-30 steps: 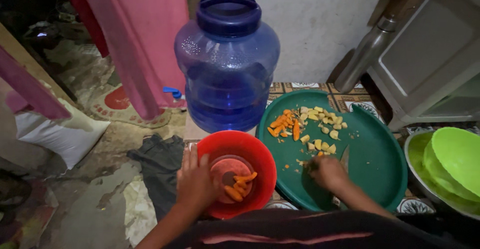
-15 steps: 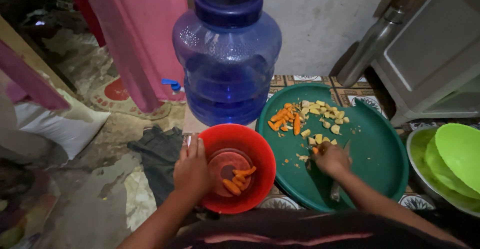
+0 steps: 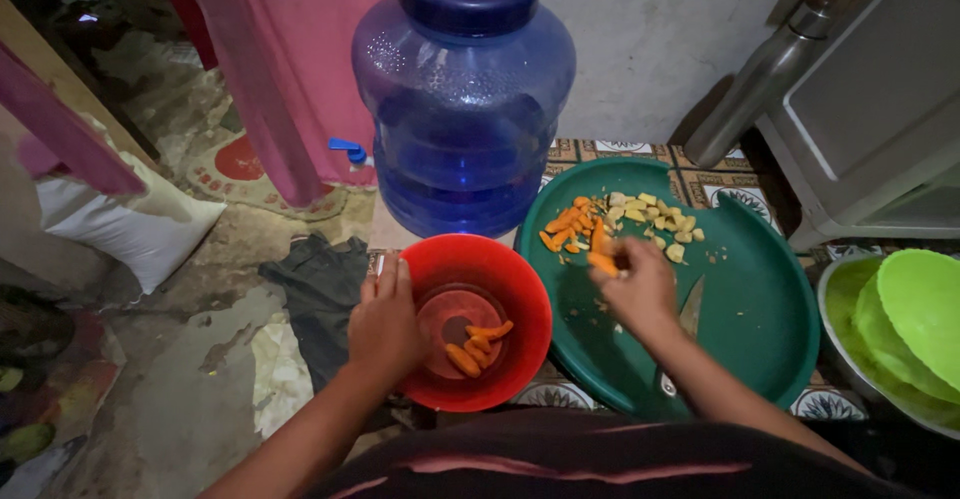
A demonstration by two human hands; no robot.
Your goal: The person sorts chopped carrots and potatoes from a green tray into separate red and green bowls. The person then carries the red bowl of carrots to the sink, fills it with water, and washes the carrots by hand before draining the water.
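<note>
Left hand [image 3: 383, 324]: fingers wrapped on the near-left rim of the red bowl [image 3: 520, 289], steadying it.
Red bowl: holds a few orange carrot pieces [image 3: 478, 345] at the bottom, right of centre.
Right hand [image 3: 640, 284]: fingertips pinched on one orange piece [image 3: 602, 262], above the green tray [image 3: 760, 309].
Knife [image 3: 685, 324]: lies on the tray just beside the right wrist, blade partly hidden.
Risk: the wrist could brush the blade as it moves; the pinched piece could drop between tray and bowl.
Green tray: carrot bits [image 3: 575, 229] and pale yellow chunks [image 3: 665, 221] piled at its far side.
Green bowls [image 3: 915, 319]: stacked at right, contents not visible.
Blue water jug [image 3: 462, 109]: upright beyond the bowl, partly filled.
</note>
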